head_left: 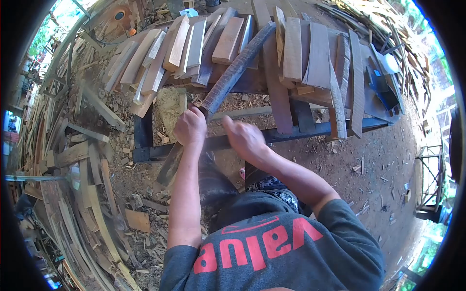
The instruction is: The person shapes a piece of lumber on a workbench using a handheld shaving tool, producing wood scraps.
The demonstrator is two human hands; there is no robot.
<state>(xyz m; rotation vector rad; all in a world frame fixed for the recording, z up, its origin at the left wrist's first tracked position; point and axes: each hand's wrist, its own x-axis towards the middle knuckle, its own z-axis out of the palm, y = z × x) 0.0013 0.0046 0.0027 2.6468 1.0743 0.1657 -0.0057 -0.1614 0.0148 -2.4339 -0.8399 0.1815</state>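
A long, bark-edged strip of wood [238, 68] is gripped near its lower end by the left hand [191, 126], whose fingers are clamped around it just left of the centre of the frame; from there the strip is slanted up and to the right, across a row of cut wood blocks [228, 41]. Below that hand a brown length of wood [168, 167] is seen, though whether it belongs to the same piece cannot be told. The right hand [244, 140] is held near the centre, just to the right of the left hand and apart from it; its fingers are blurred, and whether anything is held in them cannot be told. The blocks are laid side by side across the upper part of the frame, above a dark bench frame [194, 148]. At the upper right, a white container [388, 63] is placed near a dark angular object [381, 91]. Long planks [73, 228] are heaped at the lower left, and the ground [369, 184] at the right is littered with wood chips. A grey T-shirt [301, 264] with red lettering is seen at the bottom.
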